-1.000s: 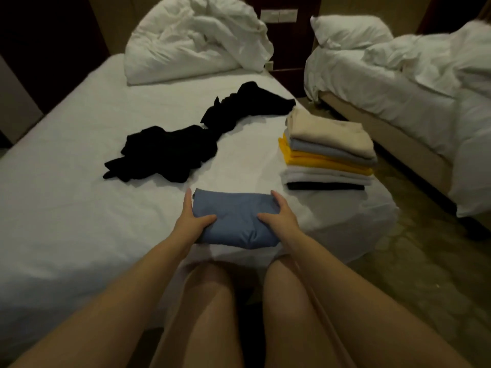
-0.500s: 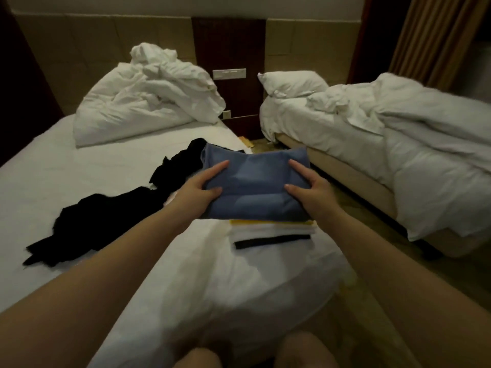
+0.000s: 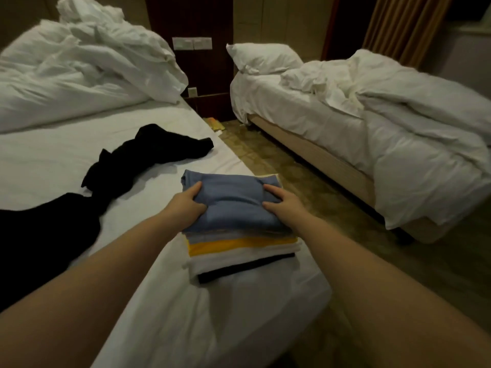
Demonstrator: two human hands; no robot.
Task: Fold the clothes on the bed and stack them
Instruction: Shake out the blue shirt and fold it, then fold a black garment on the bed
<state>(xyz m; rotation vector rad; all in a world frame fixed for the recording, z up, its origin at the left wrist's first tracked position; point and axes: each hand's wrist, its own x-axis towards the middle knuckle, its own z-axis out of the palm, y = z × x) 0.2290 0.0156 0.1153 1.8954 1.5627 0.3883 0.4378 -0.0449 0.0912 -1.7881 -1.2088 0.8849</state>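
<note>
Placing blue top [image 3: 233, 197] on stack [image 3: 239, 251] — my left grip [image 3: 186, 207], right grip [image 3: 285, 205] clamp its ends. Next, I reckon — release, fold black clothes [image 3: 148, 155].

Bed [image 3: 66, 155] bears stack [image 3: 239, 247], black clothes [image 3: 148, 152], perhaps duvet [image 3: 79, 70].

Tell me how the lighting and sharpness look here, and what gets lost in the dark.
Head view: dim, warm light; wide-angle bending at the edges; crumpled black clothes read as a featureless mass; the folded blue garment is legible.
</note>
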